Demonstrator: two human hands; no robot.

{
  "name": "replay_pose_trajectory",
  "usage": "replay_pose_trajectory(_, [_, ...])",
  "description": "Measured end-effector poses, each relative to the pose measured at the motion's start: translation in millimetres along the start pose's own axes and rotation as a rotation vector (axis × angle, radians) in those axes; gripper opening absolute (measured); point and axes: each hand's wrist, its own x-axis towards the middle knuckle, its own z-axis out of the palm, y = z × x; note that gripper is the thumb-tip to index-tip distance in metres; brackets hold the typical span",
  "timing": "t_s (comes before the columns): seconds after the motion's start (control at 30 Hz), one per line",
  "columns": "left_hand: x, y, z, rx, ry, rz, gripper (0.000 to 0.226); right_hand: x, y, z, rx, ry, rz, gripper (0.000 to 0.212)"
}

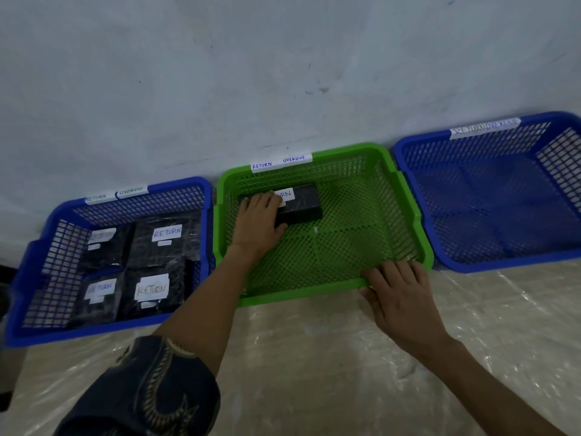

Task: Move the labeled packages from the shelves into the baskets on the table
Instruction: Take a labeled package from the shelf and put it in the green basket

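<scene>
A green basket (405, 202) stands in the middle of the table, tagged "RETURN OVERDUE" on its far rim. In its far left corner lies a black package (306, 202) with a white "RETURN" label. My left hand (259, 221) lies on the package's left end, fingers over the top and thumb against its near side. My right hand (399, 294) grips the green basket's near rim, fingers draped over the edge. A blue basket (31, 278) on the left holds several black packages (163, 243) with "RETURN" labels.
A second blue basket (408, 196) on the right has nothing in it and carries a white tag on its far rim. All three baskets sit against a pale wall. The table (314, 372) is covered with clear plastic sheeting.
</scene>
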Motion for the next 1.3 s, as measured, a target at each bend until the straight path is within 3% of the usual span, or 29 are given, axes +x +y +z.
replay_pose_trajectory(0.13, [-12, 5, -11, -0.04, 0.019, -0.049, 0.067, 0, -2, -5, -0.008, -0.06, 0.017, 0.033])
replay_pose_trajectory(0.3, [-57, 21, -45, -0.213, 0.172, -0.106, 0.066, 0, -9, -20, -0.035, -0.219, 0.016, 0.052])
replay_pose_trajectory(0.53, [-158, 38, -102, -0.347, 0.258, -0.119, 0.071, -8, -58, -71, -0.005, -0.248, -0.039, 0.067])
replay_pose_trajectory(0.8, [-307, 25, -175, -0.493, 0.39, -0.104, 0.07, -64, -182, -134, 0.122, -0.185, -0.148, 0.074])
replay_pose_trajectory(1.07, [-500, -15, -214, -0.47, 0.46, -0.136, 0.068, -154, -338, -167, 0.192, -0.157, -0.151, 0.073])
replay_pose_trajectory(1.3, [-613, -61, -248, -0.45, 0.553, -0.21, 0.066, -186, -445, -180, 0.16, -0.15, -0.324, 0.075])
